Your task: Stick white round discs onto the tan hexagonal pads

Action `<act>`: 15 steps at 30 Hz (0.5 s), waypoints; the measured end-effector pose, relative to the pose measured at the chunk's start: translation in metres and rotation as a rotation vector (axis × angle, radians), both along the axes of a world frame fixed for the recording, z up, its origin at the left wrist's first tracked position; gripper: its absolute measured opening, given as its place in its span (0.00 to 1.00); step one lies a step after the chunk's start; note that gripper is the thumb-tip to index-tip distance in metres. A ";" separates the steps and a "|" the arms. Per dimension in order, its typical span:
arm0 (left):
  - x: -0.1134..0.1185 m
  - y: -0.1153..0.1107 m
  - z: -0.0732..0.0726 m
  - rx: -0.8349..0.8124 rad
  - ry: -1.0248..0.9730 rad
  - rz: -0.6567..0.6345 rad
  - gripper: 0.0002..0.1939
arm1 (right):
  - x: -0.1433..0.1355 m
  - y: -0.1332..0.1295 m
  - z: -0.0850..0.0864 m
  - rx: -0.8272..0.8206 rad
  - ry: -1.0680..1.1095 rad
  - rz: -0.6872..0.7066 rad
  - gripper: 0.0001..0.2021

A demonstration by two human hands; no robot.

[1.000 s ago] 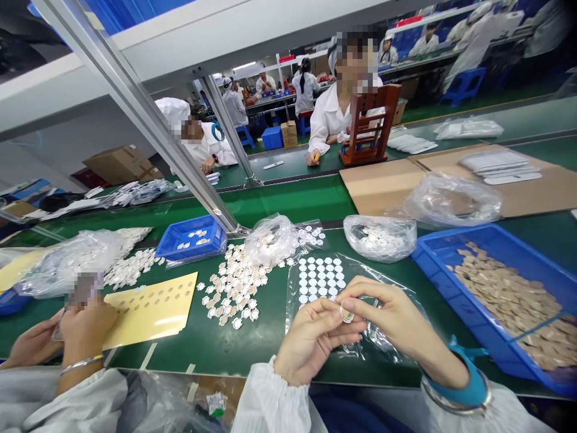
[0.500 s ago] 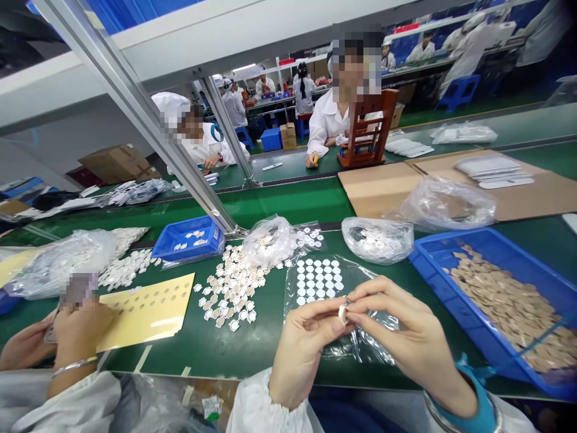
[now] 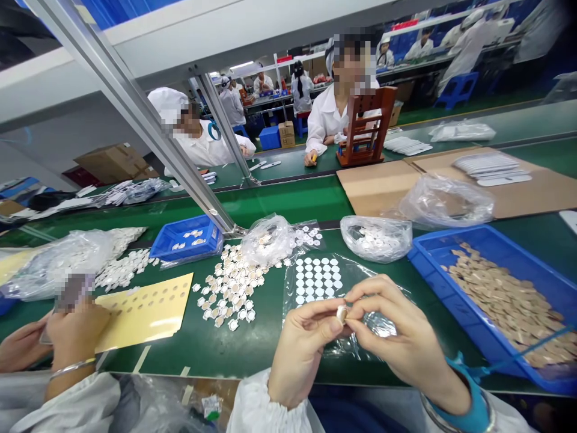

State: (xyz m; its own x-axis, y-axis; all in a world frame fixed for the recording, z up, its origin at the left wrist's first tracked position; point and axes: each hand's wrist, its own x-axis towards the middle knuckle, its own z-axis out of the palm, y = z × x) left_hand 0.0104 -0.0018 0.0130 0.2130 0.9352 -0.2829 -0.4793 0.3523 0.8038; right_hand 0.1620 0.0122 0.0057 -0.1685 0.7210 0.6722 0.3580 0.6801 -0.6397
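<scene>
Between my two hands is a small round disc (image 3: 341, 314), white on one side and beige on the other, tilted on edge. My left hand (image 3: 303, 337) pinches it from the left with thumb and fingers. From the right, my right hand (image 3: 396, 328) grips its edge with closed fingertips. Under them lies a clear plastic sheet (image 3: 293, 278) bearing rows of white round stickers (image 3: 318, 278). To the left spreads a loose pile of white and beige discs (image 3: 234, 285).
A blue tray (image 3: 421, 243) of beige discs (image 3: 500, 300) stands at right. A clear bag (image 3: 376, 237) of white pieces sits behind my hands. A small blue bin (image 3: 187, 237) is left. Beside me, a co-worker's hands (image 3: 74, 325) hold a phone-like object near a yellow sheet (image 3: 148, 310).
My right fingertips have shifted slightly left against the disc, which has turned to show more of its beige side. Across the table, the co-worker at left has moved an arm.
</scene>
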 end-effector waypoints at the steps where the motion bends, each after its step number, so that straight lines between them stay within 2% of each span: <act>1: 0.000 0.000 0.000 -0.001 0.003 0.008 0.11 | 0.000 0.000 -0.001 0.017 -0.003 -0.020 0.05; 5: -0.002 0.000 -0.001 0.023 0.036 -0.002 0.11 | 0.002 -0.001 -0.004 0.064 -0.040 -0.059 0.06; 15: -0.006 0.001 -0.002 0.081 0.140 -0.051 0.11 | 0.007 0.001 0.002 0.116 -0.122 -0.015 0.07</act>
